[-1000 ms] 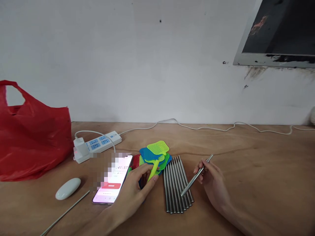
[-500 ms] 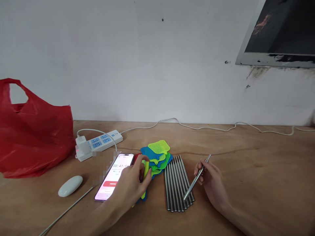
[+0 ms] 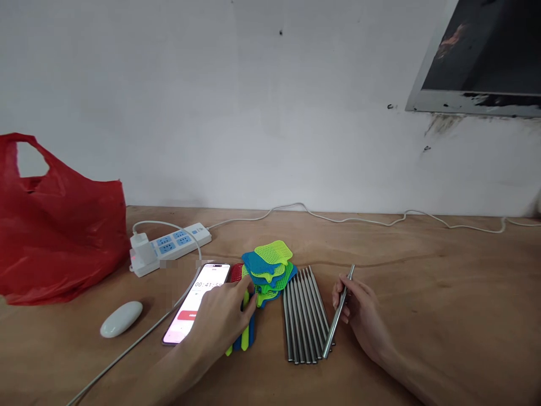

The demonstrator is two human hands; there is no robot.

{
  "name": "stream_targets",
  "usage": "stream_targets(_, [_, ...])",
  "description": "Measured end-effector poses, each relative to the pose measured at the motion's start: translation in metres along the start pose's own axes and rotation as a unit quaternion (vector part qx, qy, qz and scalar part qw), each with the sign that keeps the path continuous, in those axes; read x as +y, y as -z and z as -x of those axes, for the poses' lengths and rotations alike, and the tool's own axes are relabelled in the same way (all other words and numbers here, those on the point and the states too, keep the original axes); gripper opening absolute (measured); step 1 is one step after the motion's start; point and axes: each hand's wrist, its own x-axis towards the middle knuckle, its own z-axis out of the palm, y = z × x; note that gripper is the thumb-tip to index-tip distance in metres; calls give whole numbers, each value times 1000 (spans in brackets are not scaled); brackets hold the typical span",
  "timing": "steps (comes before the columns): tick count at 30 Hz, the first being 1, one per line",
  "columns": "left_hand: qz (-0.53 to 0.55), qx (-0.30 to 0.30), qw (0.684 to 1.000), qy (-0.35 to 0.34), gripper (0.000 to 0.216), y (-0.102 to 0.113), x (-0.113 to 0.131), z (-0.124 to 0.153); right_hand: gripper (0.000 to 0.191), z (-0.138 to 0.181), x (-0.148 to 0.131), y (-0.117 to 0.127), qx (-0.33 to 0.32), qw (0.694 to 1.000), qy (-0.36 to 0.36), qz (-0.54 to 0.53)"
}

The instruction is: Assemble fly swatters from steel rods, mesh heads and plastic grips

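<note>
My left hand (image 3: 226, 307) is bent down over a row of plastic handles, thumb and fingers around the upper end of a yellow-green handle (image 3: 245, 340); the fingertips are partly hidden. Blue handles (image 3: 252, 330) lie beside it. Just beyond the fingers is a pile of mesh fly swatter heads (image 3: 274, 252) in yellow-green, blue, green and red. My right hand (image 3: 359, 307) is closed on a metal rod (image 3: 338, 316), held tilted with its lower end over the right side of a row of several similar metal rods (image 3: 302, 321).
A phone (image 3: 211, 276) showing a running timer lies under my left forearm. Further left are a white oval object (image 3: 122, 319), a power strip (image 3: 171, 248) with a plugged-in charger, and a red plastic bag (image 3: 63, 237). A white cable (image 3: 346, 220) runs along the wall.
My left hand has lowered, and the yellow-green handle it held raised now lies lower among the others. In my right hand the rod has turned steeper, its lower end shifting right.
</note>
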Motion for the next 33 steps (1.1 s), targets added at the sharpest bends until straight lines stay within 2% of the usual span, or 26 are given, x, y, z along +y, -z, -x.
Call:
stream_targets(5, [-1, 22, 999, -30, 17, 1, -1, 3, 43, -4, 0, 3, -10, 999, 2, 47])
stream_targets(10, [31, 25, 987, -157, 21, 2, 4, 8, 44, -21, -2, 15, -60, 977, 41, 202])
stream_targets(15, [66, 28, 963, -260, 21, 5, 11, 14, 41, -41, 4, 27, -52, 954, 134, 264])
stream_targets(17, [66, 4, 957, -281, 16, 7, 14, 16, 40, -45, 11, 32, -32, 931, 188, 312])
stream_targets(19, [73, -21, 949, -306, 12, 9, 17, 17, 33, -48, 17, 36, -24, 892, 240, 382])
stream_targets(21, [81, -38, 943, -322, 11, 10, 19, 19, 24, -47, 20, 39, -31, 867, 259, 425])
stream_targets(25, [83, -42, 943, -320, 12, 5, 21, 20, 16, -41, 18, 38, -85, 841, 270, 461])
stream_targets(29, [101, -19, 942, -318, 15, 1, 23, 22, 29, -35, 14, 34, -131, 805, 299, 495])
stream_targets(33, [95, -29, 943, -319, 17, -2, 24, 23, 41, -34, 17, 33, -153, 800, 288, 503])
